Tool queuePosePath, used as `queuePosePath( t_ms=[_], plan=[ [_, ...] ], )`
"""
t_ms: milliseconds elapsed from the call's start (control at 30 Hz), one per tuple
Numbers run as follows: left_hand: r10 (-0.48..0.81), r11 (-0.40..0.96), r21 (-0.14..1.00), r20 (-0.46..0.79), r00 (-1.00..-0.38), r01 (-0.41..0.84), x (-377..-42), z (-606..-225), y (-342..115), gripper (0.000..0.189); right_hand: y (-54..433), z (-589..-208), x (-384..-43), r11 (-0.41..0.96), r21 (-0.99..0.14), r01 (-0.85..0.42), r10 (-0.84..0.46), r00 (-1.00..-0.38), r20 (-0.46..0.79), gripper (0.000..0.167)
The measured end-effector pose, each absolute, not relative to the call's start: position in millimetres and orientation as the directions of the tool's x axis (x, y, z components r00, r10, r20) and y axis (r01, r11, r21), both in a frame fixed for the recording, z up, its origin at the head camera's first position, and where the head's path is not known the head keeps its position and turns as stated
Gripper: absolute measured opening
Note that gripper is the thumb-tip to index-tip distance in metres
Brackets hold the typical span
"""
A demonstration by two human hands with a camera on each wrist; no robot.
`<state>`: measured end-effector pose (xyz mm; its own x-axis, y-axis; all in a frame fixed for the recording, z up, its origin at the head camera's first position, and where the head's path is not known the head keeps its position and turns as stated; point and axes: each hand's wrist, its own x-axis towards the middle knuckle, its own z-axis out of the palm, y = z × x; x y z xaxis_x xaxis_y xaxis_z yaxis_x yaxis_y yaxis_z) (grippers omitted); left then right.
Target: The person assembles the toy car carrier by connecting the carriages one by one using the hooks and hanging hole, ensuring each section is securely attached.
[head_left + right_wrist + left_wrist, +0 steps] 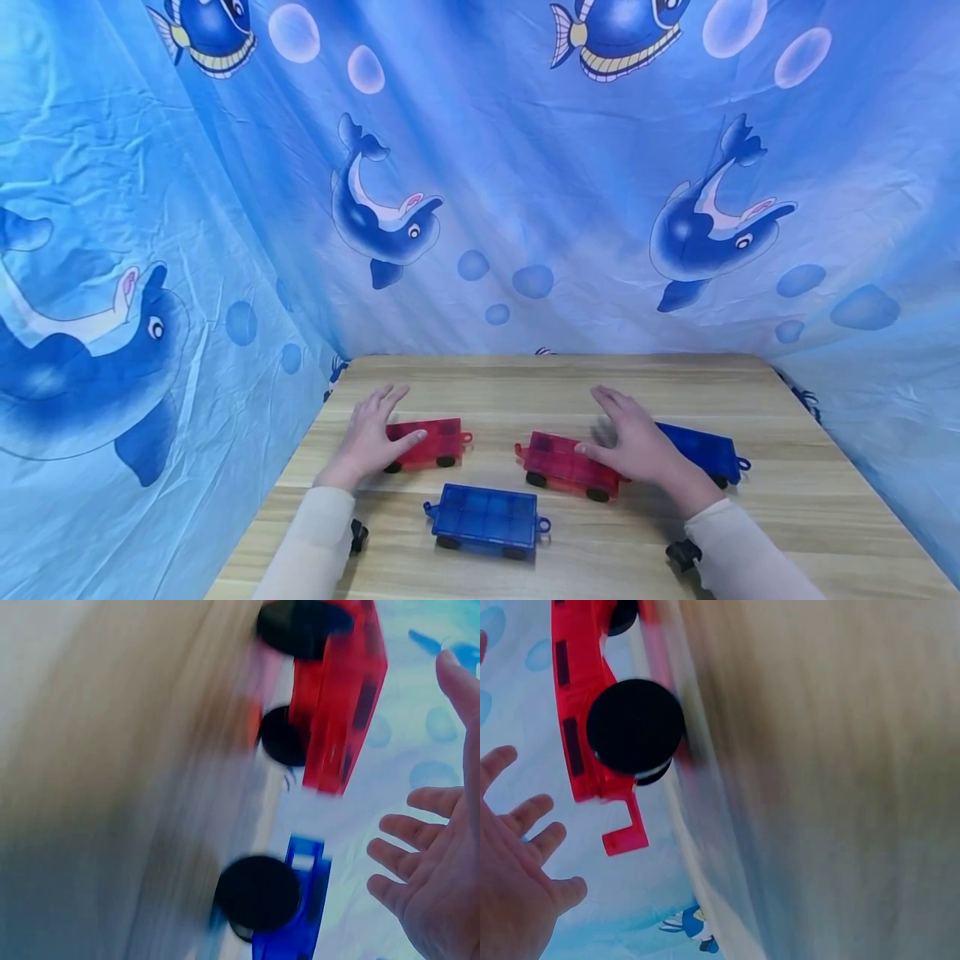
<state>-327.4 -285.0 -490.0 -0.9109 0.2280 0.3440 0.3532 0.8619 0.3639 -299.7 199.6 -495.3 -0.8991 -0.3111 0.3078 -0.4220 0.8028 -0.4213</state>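
Observation:
Two translucent red toy train cars with black wheels stand on the table. My left hand (367,443) is by the left red car (441,440), its thumb overlapping the car in the head view. The left wrist view shows spread fingers of that hand (514,874) apart from the car's red side (574,697). Over the right red car (555,457) hovers my right hand (637,443), fingers relaxed and holding nothing. Partly behind it is a blue car (705,450). In the right wrist view, the hand (439,874) is beside the red car (345,705) and blue car (315,900).
Another blue train car (486,515) with a hook and a ring stands front and centre, between my forearms. The wood-grain table (502,383) ends at the back and sides against a blue cloth (480,167) printed with dolphins and fish.

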Motion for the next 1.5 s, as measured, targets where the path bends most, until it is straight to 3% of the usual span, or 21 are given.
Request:
queuePosePath(
  t_ms=[267, 600, 967, 1500],
  plan=[
    [0.255, 0.855, 0.378, 0.289, -0.923, 0.355, -323, -498, -275, 0.087, 166, -490, -283, 0.779, -0.462, -0.424, -0.334, -0.904, 0.266, 0.098],
    [0.269, 0.855, 0.401, 0.2, -0.942, 0.329, -318, -498, -266, 0.085, 128, -479, -263, 0.737, -0.457, -0.498, -0.454, -0.865, 0.211, 0.084],
    [0.265, 0.856, 0.422, 0.135, -0.955, 0.298, -315, -502, -263, 0.084, 104, -486, -248, 0.635, -0.496, -0.592, -0.618, -0.775, 0.134, 0.087],
    [0.222, 0.903, 0.349, 0.123, -0.967, 0.251, -311, -498, -260, 0.086, 82, -495, -230, 0.613, -0.378, -0.694, -0.729, -0.681, 0.069, 0.095]
  ],
)
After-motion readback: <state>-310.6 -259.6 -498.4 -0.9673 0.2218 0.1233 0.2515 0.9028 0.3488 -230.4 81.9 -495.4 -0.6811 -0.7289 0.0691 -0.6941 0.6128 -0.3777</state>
